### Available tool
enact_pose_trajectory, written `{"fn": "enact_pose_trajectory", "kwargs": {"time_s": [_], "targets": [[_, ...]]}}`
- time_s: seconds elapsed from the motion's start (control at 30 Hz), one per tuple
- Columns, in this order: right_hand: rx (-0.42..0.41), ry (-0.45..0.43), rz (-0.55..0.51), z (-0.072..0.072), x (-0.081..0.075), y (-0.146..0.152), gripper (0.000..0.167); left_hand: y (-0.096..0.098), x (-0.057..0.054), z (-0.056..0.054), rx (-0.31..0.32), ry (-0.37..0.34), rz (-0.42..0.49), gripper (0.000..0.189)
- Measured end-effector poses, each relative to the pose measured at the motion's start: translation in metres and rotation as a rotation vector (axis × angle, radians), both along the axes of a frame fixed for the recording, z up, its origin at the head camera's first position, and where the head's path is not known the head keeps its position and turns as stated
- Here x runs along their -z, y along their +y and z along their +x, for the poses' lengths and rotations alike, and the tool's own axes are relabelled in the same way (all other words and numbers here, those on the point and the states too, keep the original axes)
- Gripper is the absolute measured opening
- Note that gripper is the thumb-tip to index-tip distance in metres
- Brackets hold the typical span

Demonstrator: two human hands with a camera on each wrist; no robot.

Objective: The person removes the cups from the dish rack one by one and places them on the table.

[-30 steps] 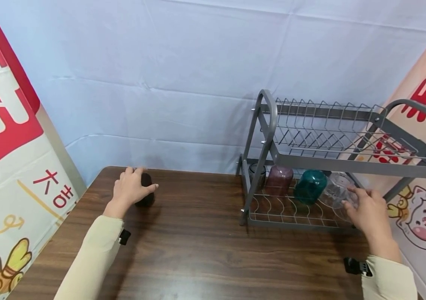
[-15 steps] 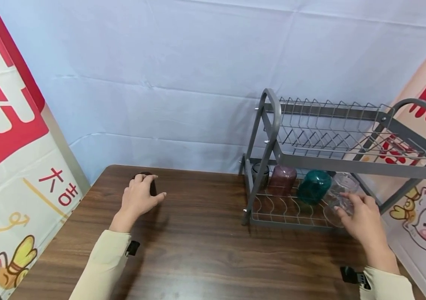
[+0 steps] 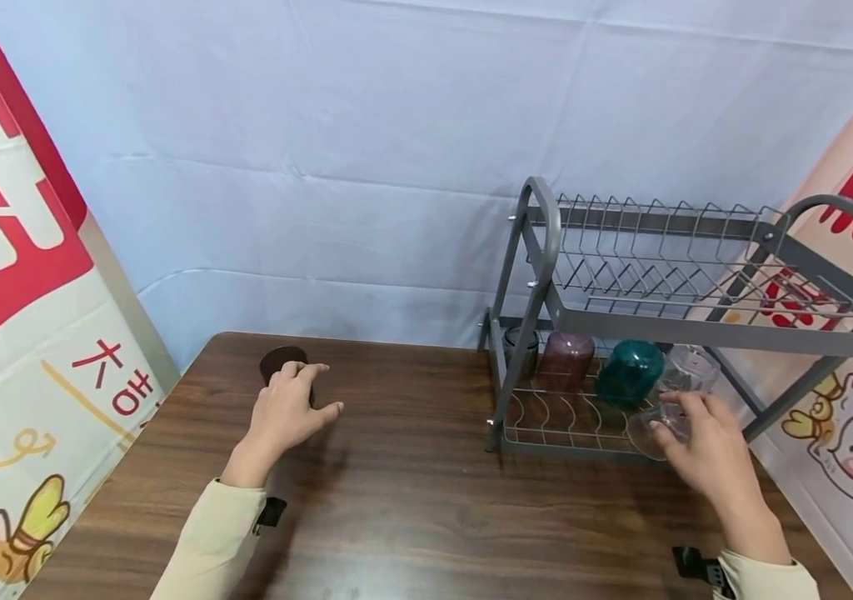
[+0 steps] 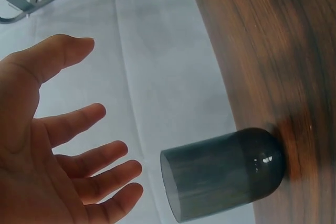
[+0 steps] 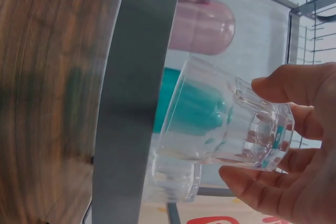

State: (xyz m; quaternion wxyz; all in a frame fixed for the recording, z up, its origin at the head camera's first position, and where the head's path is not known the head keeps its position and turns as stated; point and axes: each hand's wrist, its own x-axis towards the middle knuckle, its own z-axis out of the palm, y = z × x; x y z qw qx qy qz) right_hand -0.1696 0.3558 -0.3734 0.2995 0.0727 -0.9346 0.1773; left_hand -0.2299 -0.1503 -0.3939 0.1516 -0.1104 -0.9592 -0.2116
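Note:
My right hand (image 3: 711,442) pinches a clear faceted drinking glass (image 5: 226,119) by its base, with thumb on one side and fingers on the other. The glass is mouth down and tilted, at the front edge of the lower shelf of a grey dish rack (image 3: 696,331). On the far left of the table, a dark smoky glass (image 4: 220,179) stands upright with its mouth up. Just in front of it, my left hand (image 3: 284,412) hovers with fingers spread and loosely bent, apart from the glass in the left wrist view.
Along the lower shelf stand a dark glass (image 3: 520,350), a pink glass (image 3: 565,362), a teal glass (image 3: 629,373) and another clear glass (image 3: 692,365). Above them is a wire plate tier (image 3: 659,250). A pale cloth (image 3: 321,167) hangs behind the wooden table (image 3: 411,500).
My left hand has drawn back from the dark smoky glass, uncovering its rim. My right hand has brought the clear glass left and toward me, toward the shelf's front edge.

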Motion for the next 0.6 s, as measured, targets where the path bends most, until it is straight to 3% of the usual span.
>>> {"fn": "enact_pose_trajectory", "kwargs": {"time_s": [0.13,0.4,0.6], "targets": [[-0.024,0.019,0.011,0.003,-0.002,-0.008,0.042,0.004,0.003,0.007,0.008,0.018,0.016,0.059],[-0.027,-0.026,0.025,0.014,-0.005,-0.023,0.041,0.016,0.008,0.022,0.044,0.031,0.061,0.059],[-0.084,0.028,0.04,0.016,0.0,-0.031,0.043,0.023,0.009,0.028,0.067,0.048,0.095,0.058]]}}
